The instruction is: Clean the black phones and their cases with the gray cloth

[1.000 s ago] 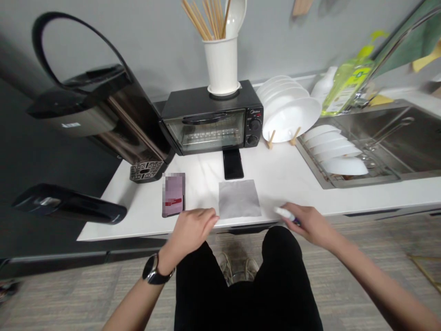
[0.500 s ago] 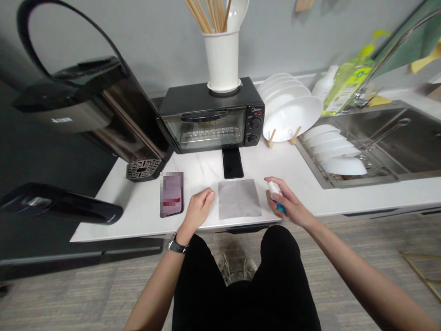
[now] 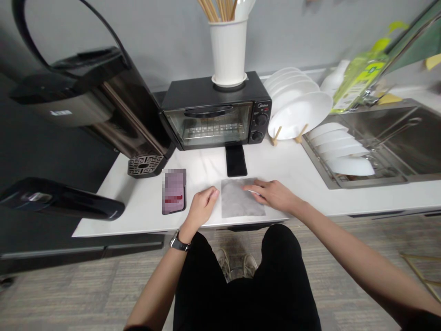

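A thin grey cloth lies flat near the counter's front edge. Over its right part is my right hand, closed round a small spray bottle; only a bit of the white top shows and the hand hides the rest. My left hand rests on the counter just left of the cloth, its fingers curled, and whether anything is inside cannot be seen. Left of that hand lies a phone with a pinkish screen. A black phone lies behind the cloth, up against the oven.
A black toaster oven bears a white utensil cup. White plates stand in a rack at its right, beside the sink with bowls. At left are a dark drink machine and a black flask.
My right hand has moved left with the spray bottle, from beside the cloth to over its right part. The bottle has tipped over sideways. My left hand has hardly moved.
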Demonstrator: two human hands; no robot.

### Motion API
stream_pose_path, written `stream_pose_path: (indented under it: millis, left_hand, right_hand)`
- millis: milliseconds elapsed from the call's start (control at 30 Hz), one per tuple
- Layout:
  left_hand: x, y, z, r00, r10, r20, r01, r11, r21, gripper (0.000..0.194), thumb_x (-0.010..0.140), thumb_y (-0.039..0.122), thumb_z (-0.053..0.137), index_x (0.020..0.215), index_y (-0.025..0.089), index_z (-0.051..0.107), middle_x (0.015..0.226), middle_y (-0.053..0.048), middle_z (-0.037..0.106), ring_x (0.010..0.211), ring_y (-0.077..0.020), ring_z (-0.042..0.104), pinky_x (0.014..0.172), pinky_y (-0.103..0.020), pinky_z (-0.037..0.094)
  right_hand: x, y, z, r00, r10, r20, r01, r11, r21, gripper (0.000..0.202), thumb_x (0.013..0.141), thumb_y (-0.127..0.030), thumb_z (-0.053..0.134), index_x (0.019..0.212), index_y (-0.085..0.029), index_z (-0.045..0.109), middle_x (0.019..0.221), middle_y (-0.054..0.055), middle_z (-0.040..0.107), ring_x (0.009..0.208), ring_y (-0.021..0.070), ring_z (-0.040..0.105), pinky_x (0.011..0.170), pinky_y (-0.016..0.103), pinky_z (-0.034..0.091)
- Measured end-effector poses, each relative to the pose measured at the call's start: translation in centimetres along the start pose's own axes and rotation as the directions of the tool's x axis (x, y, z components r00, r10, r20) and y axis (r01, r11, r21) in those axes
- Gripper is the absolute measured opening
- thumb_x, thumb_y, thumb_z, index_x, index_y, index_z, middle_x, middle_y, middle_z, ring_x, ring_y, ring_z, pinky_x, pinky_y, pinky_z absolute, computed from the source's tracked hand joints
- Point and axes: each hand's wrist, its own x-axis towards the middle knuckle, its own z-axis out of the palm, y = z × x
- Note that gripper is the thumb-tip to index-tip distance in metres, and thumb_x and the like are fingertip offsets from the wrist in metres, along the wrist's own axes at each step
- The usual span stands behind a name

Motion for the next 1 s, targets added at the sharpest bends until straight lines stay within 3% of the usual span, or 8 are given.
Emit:
stream_pose_path:
  millis: [200,433,667,833,933,1000]
  left_hand:
    - [0.0,0.0,0.0,1.000,0.010,-0.009,-0.010,1.000,-0.012,0.040,0.106,0.042,0.041,0.072,0.022,0.045,0.064,0.004,0.043,0.062,-0.0131,0.045,0.066,-0.028,0.033]
    - [-0.1,0.1,-0.1,1.000,0.006,-0.009,-0.006,1.000,-0.019,0.040,0.106,0.043,0.040,0.073,0.022,0.046,0.065,0.004,0.044,0.063,-0.0133,0.045,0.067,-0.029,0.034]
    - [0.0,-0.1,-0.1,1.000,0.017,-0.024,-0.017,1.000,-0.017,0.040,0.107,0.041,0.041,0.073,0.022,0.045,0.065,0.005,0.044,0.063,-0.0126,0.045,0.066,-0.028,0.034]
    - [-0.5,-0.1,0.3,0.999,0.016,-0.033,-0.015,1.000,0.024,0.030,0.103,0.041,0.054,0.079,0.021,0.055,0.067,0.006,0.050,0.061,-0.0113,0.047,0.064,-0.026,0.035]
    - [-1.2,1.4,1.3,0.997,0.059,0.039,-0.063,0.994,0.084,0.025,0.095,0.043,0.070,0.087,0.021,0.062,0.070,0.006,0.059,0.060,-0.0108,0.050,0.062,-0.025,0.036]
    - [-1.6,2.8,2.2,0.983,0.144,0.116,-0.157,0.981,0.110,0.027,0.094,0.046,0.074,0.087,0.022,0.064,0.073,0.004,0.064,0.063,-0.0116,0.053,0.064,-0.025,0.037]
  right_hand:
    - [-0.5,0.1,-0.1,0.999,0.035,-0.010,-0.036,0.989,-0.146,0.042,0.110,-0.029,0.039,0.146,-0.032,0.060,0.105,0.005,0.073,0.059,0.0141,0.054,0.056,0.029,0.030]
    - [0.0,0.0,-0.5,0.991,0.113,-0.076,-0.128,0.965,-0.228,0.045,0.109,-0.028,0.042,0.152,-0.035,0.054,0.111,0.005,0.074,0.062,0.0140,0.059,0.057,0.030,0.031]
    - [0.1,-0.2,-0.2,0.996,0.053,0.071,-0.032,0.964,-0.263,0.039,0.107,-0.026,0.045,0.140,-0.032,0.063,0.109,0.005,0.074,0.062,0.0147,0.058,0.054,0.029,0.023]
    - [-1.6,-1.2,-2.0,0.998,0.045,-0.047,-0.057,0.951,-0.304,0.051,0.107,-0.025,0.048,0.157,-0.035,0.047,0.111,0.006,0.073,0.061,0.0143,0.059,0.054,0.029,0.027]
    - [-2.8,-2.6,-3.0,0.998,-0.047,-0.052,0.033,0.968,-0.250,0.061,0.107,-0.024,0.051,0.164,-0.036,0.035,0.107,0.004,0.072,0.066,0.0139,0.062,0.055,0.027,0.031]
    - [-3.4,-3.7,-3.2,0.991,-0.129,-0.019,0.121,0.967,-0.226,0.068,0.105,-0.020,0.053,0.166,-0.037,0.029,0.102,0.002,0.070,0.069,0.0137,0.063,0.054,0.026,0.032]
